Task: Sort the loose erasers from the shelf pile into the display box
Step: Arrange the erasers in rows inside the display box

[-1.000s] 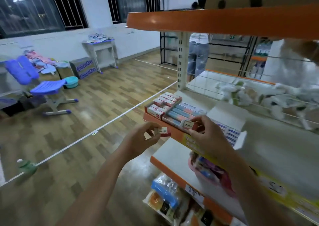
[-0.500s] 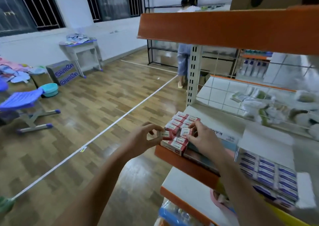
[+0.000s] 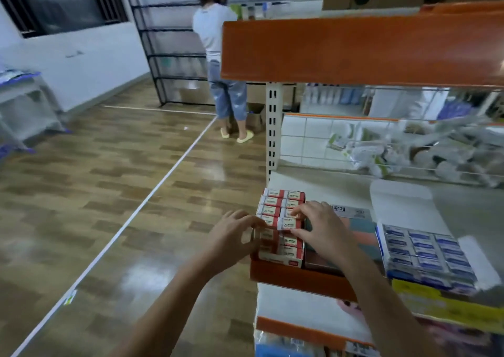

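Head view: left hand at the left edge of the display box, fingers curled, pinching 1 red-and-white eraser against the packed rows. Right hand just right of it, fingers fairly straight, pressing down on the row tops, thumb low; holding nothing, as far as can be told. Eraser's long axis running left to right, matching its neighbours; open slot apparently directly right of the left fingertips. Left hand nearer. Slot itself hidden by both hands; print blurred. Loose pile not made out.
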The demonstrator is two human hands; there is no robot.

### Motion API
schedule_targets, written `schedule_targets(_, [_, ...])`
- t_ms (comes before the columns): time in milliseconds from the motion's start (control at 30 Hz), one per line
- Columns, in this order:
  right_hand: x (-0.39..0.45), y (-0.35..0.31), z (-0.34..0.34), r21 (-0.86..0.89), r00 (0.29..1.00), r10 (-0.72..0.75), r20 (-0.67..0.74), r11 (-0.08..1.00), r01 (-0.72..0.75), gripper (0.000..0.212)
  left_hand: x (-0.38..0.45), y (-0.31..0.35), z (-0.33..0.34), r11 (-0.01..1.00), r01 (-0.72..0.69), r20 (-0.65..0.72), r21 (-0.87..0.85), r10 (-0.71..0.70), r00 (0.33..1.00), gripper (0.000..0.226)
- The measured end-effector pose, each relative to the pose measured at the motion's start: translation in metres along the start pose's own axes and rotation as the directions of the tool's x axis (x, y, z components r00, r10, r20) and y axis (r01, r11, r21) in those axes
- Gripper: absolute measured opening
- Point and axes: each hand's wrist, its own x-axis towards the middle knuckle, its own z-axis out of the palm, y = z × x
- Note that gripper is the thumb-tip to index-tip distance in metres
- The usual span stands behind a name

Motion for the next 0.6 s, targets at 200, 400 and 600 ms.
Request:
schedule_targets(200, [-0.003,-0.007,0.009,-0.091,0.994,0.067,-0.089,0.993,-0.075,0.024,0.007,-0.008,-0.002,0.991,-0.082,0.046,0.104,0.077,0.996,0.029])
schedule_targets(400, [-0.005,-0.014,0.012,-0.118,0.988,0.12,-0.101,0.984,-0.132,0.025,0.014,-0.007,-0.006,0.974,-0.129,0.113,0.188,0.109,0.988,0.03])
schedule_targets(600, [-0.012,-0.016,-0.009,-0.08,0.991,0.137,-0.008,0.987,-0.137,0.034,0.032,0.011,-0.019,0.943,-0.194,0.215,0.269,0.137,0.967,0.038])
